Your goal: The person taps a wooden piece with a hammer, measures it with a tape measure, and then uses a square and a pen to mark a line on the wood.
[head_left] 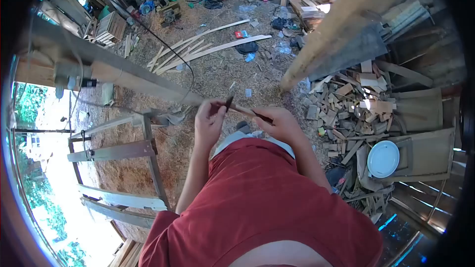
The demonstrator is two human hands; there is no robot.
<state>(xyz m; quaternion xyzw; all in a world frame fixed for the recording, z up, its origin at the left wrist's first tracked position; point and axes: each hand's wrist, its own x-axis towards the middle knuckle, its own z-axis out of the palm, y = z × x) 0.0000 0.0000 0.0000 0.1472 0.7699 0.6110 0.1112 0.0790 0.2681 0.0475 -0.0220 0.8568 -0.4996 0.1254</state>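
A sawdust-strewn floor (217, 69) fills the frame's middle, long planks (208, 49) at upper centre, a scrap-wood pile (356, 104) at right, a white plate (383, 158) lower right. At centre, the right hand (281, 122) grips a thin stick (245, 111); the left hand (210, 118) pinches its tip.

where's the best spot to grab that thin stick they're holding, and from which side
Probably the bare middle of the thin stick, taken from above. It lies roughly level between the left hand and right hand, which cover its ends, so only that short stretch shows free.
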